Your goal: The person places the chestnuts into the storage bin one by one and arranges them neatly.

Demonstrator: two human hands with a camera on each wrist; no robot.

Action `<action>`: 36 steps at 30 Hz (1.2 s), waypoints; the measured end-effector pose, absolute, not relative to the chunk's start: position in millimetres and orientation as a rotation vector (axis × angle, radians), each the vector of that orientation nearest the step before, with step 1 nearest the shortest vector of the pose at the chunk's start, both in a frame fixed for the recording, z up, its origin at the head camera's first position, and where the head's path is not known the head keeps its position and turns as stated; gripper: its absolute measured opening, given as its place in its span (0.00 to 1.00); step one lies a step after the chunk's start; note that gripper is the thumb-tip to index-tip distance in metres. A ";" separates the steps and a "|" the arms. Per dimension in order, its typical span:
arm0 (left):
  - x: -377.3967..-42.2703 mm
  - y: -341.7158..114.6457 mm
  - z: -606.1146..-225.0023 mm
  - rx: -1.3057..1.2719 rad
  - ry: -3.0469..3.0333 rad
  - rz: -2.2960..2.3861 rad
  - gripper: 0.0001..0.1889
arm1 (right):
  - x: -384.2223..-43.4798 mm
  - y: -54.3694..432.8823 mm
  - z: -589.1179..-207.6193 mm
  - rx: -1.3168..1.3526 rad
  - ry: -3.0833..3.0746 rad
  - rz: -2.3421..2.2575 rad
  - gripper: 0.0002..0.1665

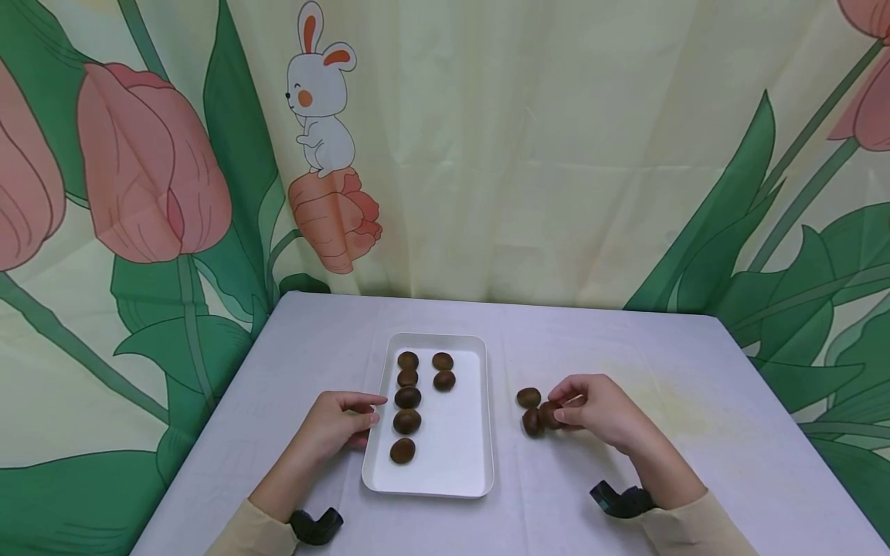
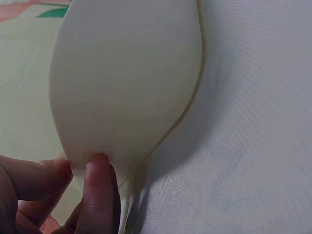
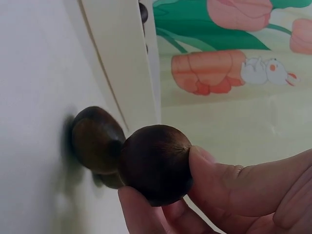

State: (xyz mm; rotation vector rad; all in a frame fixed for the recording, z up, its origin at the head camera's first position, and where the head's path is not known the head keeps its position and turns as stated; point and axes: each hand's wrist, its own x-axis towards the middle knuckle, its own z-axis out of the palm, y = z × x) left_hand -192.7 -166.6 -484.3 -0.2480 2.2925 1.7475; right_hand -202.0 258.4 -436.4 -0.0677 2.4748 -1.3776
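Observation:
My right hand [image 1: 598,409] pinches a brown chestnut [image 3: 156,165] between thumb and fingertips, right of the tray. Two more chestnuts sit close to it on the cloth: one [image 1: 528,398] behind and one [image 1: 533,423] just to its left. The white rectangular tray [image 1: 455,463] lies in front of me. My left hand [image 1: 334,421] holds its left side, with fingertips at the rim and outer wall in the left wrist view. Inside the tray, several chestnuts [image 1: 407,421] form a column along the left, and two chestnuts [image 1: 443,380] stand at the back right.
A white cloth [image 1: 591,332] covers the table. Behind its far edge hangs a curtain [image 1: 521,154] printed with tulips, a rabbit and a carrot. A black strap device [image 1: 316,527] is on my left wrist, and another black device [image 1: 622,500] on my right.

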 end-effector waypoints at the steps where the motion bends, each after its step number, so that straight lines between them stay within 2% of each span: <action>1: -192.7 -166.7 -484.3 -0.247 2.293 1.748 0.15 | -201.8 256.7 -435.4 -0.074 2.476 -1.380 0.12; 21: -194.3 -163.9 -483.4 -0.241 2.297 1.746 0.15 | -214.3 205.6 -419.4 -0.234 2.449 -1.405 0.11; 36: -193.1 -164.5 -483.1 -0.264 2.314 1.730 0.15 | -230.5 158.3 -423.8 -0.314 2.408 -1.433 0.10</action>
